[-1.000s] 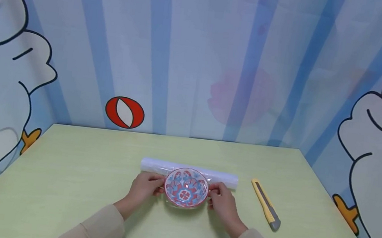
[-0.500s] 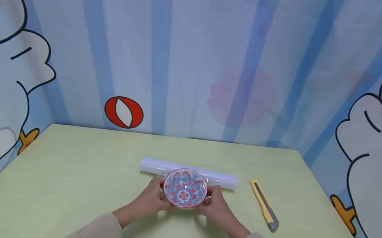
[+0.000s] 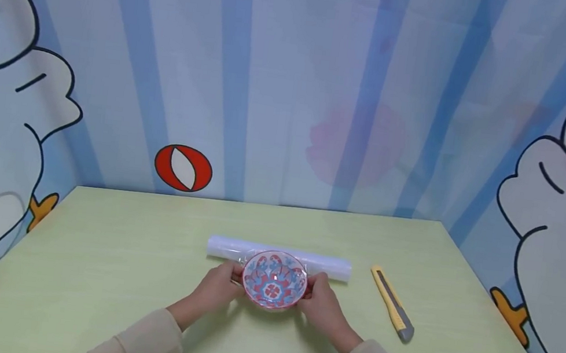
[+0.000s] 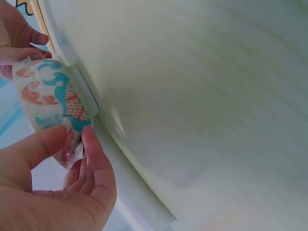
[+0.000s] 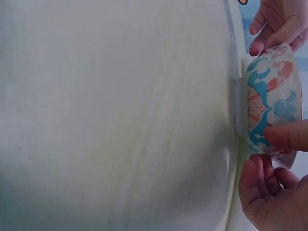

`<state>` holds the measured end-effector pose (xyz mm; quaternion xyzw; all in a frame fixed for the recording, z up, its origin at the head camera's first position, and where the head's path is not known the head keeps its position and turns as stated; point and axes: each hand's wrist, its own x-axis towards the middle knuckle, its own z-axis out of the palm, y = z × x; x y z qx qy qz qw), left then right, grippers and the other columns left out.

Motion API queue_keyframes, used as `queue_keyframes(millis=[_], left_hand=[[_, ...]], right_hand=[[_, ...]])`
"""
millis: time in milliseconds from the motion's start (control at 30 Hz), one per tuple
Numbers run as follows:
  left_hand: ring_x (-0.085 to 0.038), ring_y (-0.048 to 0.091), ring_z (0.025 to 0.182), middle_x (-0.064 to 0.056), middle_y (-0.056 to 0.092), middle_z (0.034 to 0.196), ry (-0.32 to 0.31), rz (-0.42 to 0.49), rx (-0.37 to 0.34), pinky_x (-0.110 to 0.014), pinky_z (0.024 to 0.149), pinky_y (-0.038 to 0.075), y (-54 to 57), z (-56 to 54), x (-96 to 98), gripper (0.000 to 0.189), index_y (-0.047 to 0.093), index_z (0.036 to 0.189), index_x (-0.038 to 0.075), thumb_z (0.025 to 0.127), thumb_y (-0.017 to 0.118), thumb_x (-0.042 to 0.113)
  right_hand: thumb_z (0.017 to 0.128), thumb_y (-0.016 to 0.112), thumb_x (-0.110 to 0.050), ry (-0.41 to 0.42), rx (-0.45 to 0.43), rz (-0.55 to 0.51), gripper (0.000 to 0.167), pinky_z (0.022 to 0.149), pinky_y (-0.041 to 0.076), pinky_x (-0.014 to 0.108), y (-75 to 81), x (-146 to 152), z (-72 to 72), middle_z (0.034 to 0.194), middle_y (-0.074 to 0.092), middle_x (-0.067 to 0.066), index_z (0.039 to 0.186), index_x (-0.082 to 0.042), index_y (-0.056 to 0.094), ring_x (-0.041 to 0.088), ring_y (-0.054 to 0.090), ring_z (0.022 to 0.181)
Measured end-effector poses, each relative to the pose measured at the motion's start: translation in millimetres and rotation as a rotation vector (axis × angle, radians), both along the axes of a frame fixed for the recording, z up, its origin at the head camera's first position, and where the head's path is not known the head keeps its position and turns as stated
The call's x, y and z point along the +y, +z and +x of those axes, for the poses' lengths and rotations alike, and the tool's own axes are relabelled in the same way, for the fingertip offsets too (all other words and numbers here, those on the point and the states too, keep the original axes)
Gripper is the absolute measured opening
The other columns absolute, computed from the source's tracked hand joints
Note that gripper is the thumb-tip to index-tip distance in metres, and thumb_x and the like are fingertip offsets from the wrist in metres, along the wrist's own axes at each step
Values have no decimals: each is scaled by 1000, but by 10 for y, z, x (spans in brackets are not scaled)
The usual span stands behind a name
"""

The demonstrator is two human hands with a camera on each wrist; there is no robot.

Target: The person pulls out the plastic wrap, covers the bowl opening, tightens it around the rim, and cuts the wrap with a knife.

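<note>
A patterned bowl [image 3: 273, 280] in red, blue and white stands on the table between the two hands, with clear plastic wrap [image 5: 284, 79] stretched over its top and down its sides. At the bowl's left side, my left hand [image 3: 218, 287] pinches the wrap's gathered edge between thumb and fingers, close against the outer wall. On the opposite side, my right hand [image 3: 323, 306] has its thumb on the bowl's wall and its curled fingers at the loose wrap. In the wrist views the bowl's side [image 4: 60, 96] shows blue and orange figures under the film.
A whitish roll of plastic wrap [image 3: 330, 267] lies crosswise just behind the bowl. To the right rests a yellow and grey utility knife [image 3: 392, 304]. The pale green table [image 3: 122, 251] ends at a printed blue backdrop [image 3: 293, 84] with cartoon figures on both sides.
Both hands have moved in slightly around the bowl's sides. Half a second ago the thumbs reached toward its near lower side; now they are back at the sides. The bowl has barely moved.
</note>
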<state>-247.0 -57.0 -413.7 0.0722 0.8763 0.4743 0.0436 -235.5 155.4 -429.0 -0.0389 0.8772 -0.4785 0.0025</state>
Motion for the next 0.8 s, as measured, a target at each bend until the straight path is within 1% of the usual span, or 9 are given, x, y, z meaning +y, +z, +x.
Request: queue_keyframes(millis=[100, 200, 267, 333, 400, 533, 600, 667, 800], left_hand=[[-16, 61, 85, -11, 66, 98, -26, 71, -140, -27, 68, 50, 15, -43, -82, 37, 54, 108, -5, 73, 64, 1], [-17, 59, 93, -11, 61, 111, -19, 104, -273, -31, 73, 50, 87, -61, -173, 44, 50, 117, -2, 78, 67, 10], [-21, 58, 100, -13, 57, 119, 1, 79, -299, -35, 79, 50, 141, -41, -203, 48, 49, 120, -2, 80, 68, 16], [-27, 55, 108, -16, 51, 126, 21, 34, -281, -40, 85, 49, 184, 6, -190, 53, 46, 124, -2, 80, 68, 21], [-32, 50, 115, -19, 46, 132, 23, -7, -243, -44, 90, 47, 214, 67, -134, 61, 43, 127, -3, 80, 69, 24], [-36, 48, 116, -21, 48, 128, -36, -36, -104, -50, 95, 42, 218, 167, 52, 74, 40, 129, -6, 72, 75, 25], [-37, 46, 117, -20, 49, 126, -52, -46, -36, -53, 96, 39, 202, 200, 148, 82, 38, 131, -5, 66, 79, 25], [-38, 44, 117, -20, 49, 126, -34, -70, 10, -54, 96, 38, 172, 223, 240, 91, 35, 133, -4, 61, 82, 27], [-42, 29, 126, -23, 31, 140, 71, -122, -27, -56, 100, 33, 110, 259, 426, 114, 16, 141, -4, 59, 83, 37]], right_hand=[[73, 59, 7, 25, -43, -58, 34, 70, 50, 27, 37, 32, 5, 92, 57, 14, 104, 5, 45, 16, 57, 81], [81, 60, 1, 38, -96, -101, 27, 68, 50, 28, 96, 122, 2, 96, 59, 12, 106, 3, 50, 15, 57, 83], [85, 58, -4, 20, -110, -95, 22, 65, 47, 26, 137, 209, -7, 94, 60, 9, 106, 0, 54, 14, 56, 81], [87, 57, -7, -12, -91, -62, 18, 63, 45, 25, 177, 302, -26, 90, 60, 7, 104, -1, 56, 13, 55, 78], [88, 55, -6, -49, -38, 9, 16, 66, 46, 27, 209, 389, -60, 90, 60, 7, 103, -2, 57, 14, 55, 79], [83, 54, -3, -79, 126, 248, 25, 81, 47, 37, 231, 517, -186, 104, 60, 13, 108, 0, 56, 24, 55, 94], [79, 54, -2, -58, 193, 381, 35, 89, 44, 44, 216, 553, -264, 114, 56, 17, 114, 1, 54, 31, 51, 105], [76, 56, -2, -12, 227, 499, 46, 94, 40, 50, 182, 585, -332, 125, 50, 19, 122, 0, 51, 37, 45, 115], [75, 60, -7, 90, 242, 630, 58, 96, 36, 58, 109, 616, -407, 135, 45, 19, 131, -6, 46, 41, 39, 124]])
